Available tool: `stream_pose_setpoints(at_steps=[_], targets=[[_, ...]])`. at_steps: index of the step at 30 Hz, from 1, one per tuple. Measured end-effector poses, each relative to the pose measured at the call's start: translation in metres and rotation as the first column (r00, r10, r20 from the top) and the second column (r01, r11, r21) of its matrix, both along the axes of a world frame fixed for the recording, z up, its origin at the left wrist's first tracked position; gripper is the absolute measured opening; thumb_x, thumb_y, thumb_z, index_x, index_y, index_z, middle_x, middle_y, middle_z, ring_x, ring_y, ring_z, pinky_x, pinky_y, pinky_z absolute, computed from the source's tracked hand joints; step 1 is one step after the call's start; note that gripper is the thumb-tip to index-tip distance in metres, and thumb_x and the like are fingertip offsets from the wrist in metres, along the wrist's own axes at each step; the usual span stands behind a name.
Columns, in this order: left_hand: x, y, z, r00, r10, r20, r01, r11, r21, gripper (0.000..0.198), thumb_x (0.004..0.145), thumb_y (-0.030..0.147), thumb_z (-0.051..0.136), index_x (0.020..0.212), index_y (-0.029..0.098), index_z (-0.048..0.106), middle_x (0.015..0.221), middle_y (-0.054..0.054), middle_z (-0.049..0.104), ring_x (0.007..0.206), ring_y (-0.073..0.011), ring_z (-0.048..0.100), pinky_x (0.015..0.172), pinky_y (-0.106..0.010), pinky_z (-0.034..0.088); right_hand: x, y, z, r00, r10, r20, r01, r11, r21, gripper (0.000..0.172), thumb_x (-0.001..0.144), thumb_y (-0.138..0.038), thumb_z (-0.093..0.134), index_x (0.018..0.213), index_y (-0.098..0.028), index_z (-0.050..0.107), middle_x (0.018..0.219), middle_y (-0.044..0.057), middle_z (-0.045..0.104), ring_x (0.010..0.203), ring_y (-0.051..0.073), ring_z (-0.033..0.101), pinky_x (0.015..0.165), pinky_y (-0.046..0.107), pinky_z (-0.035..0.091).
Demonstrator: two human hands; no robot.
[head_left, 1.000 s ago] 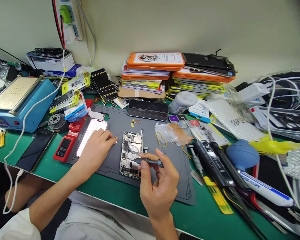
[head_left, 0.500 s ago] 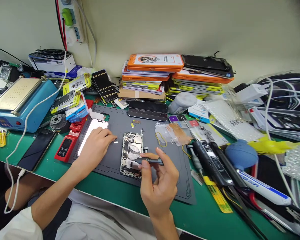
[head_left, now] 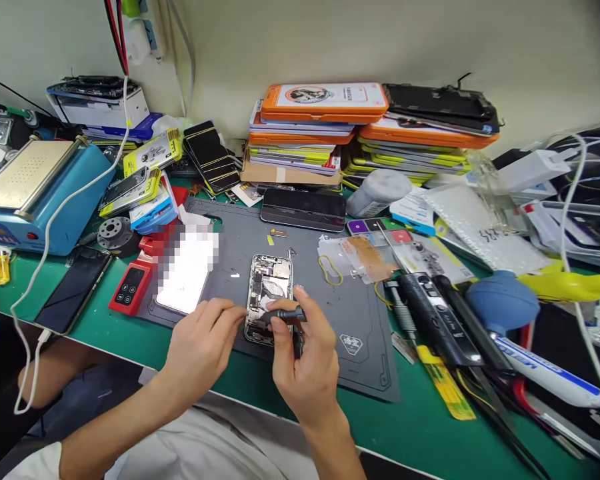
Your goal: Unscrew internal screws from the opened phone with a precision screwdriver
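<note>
An opened phone (head_left: 275, 268) lies on the dark grey work mat (head_left: 320, 337), its inner boards and parts exposed. My right hand (head_left: 307, 367) grips a short dark screwdriver (head_left: 289, 315) between thumb and fingers, over the phone's lower half. The tip is hard to make out. My left hand (head_left: 203, 347) is at the phone's left edge with thumb and fingertips pressed together. Whatever may be in that pinch is too small to see. Left of the phone lies another phone-sized slab with a bright white face (head_left: 185, 287), its upper part blurred out.
A red device with buttons (head_left: 130, 288) stands at the mat's left edge. A dark phone screen (head_left: 303, 210) lies at the back. On the right are a black tool (head_left: 437, 320), a blue air blower (head_left: 503, 300) and loose tools. Orange cases (head_left: 325, 101) are stacked behind.
My left hand has moved from beside the white-faced slab to the phone's left edge. My right hand stays over the phone with the screwdriver. The camera view has shifted slightly.
</note>
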State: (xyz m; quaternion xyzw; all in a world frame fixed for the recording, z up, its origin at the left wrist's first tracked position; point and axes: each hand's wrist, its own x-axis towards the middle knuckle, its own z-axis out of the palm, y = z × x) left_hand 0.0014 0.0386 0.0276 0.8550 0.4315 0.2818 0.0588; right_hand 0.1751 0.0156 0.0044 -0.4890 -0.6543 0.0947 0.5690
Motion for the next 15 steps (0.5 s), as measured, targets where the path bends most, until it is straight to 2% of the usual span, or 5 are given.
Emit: stream_pose_setpoints(at_steps=[2, 4, 10, 15], targets=[[0.0011, -0.0024, -0.0081, 0.998, 0.055, -0.008, -0.055, 0.998, 0.029, 0.017, 0.110, 0.014, 0.054, 0.118, 0.020, 0.067, 0.108, -0.004, 0.074, 0.093, -0.0167, 0.071, 0.081, -0.031, 0.054, -0.0005, -0.0002, -0.0002, 1.000, 0.005, 0.003, -0.005, 1.000, -0.001, 0.065, 0.109, -0.006, 0.056, 0.168, -0.023, 0.035, 0.119, 0.011, 0.068, 0.101, 0.019, 0.073, 0.077, 0.029, 0.068], [0.0020, -0.0022, -0.0118, 0.998, 0.052, -0.021, -0.051, 0.998, 0.036, 0.016, 0.111, 0.016, 0.054, 0.117, 0.019, 0.068, 0.106, -0.004, 0.075, 0.090, -0.0166, 0.071, 0.080, -0.031, 0.055, -0.0009, -0.0004, -0.0003, 1.000, 0.012, 0.003, -0.012, 1.000, -0.005, 0.065, 0.109, -0.006, 0.056, 0.168, -0.023, 0.035, 0.119, 0.011, 0.068, 0.100, 0.019, 0.073, 0.075, 0.028, 0.068], [0.0030, -0.0006, -0.0085, 1.000, 0.025, -0.014, -0.024, 1.000, 0.017, 0.015, 0.111, 0.016, 0.055, 0.118, 0.019, 0.068, 0.104, -0.003, 0.075, 0.089, -0.0158, 0.071, 0.078, -0.031, 0.054, -0.0004, -0.0012, -0.0014, 1.000, 0.025, 0.016, -0.025, 1.000, -0.015, 0.068, 0.107, -0.003, 0.057, 0.168, -0.023, 0.035, 0.121, 0.012, 0.067, 0.104, 0.020, 0.072, 0.078, 0.029, 0.068], [0.0030, -0.0026, -0.0114, 1.000, 0.031, -0.006, -0.031, 1.000, 0.001, 0.014, 0.110, 0.015, 0.056, 0.118, 0.019, 0.067, 0.103, -0.003, 0.073, 0.088, -0.0162, 0.069, 0.077, -0.032, 0.053, 0.0003, -0.0006, -0.0017, 0.999, 0.032, 0.031, -0.032, 0.999, 0.010, 0.069, 0.106, -0.003, 0.057, 0.169, -0.023, 0.036, 0.121, 0.012, 0.067, 0.105, 0.020, 0.072, 0.082, 0.032, 0.069]])
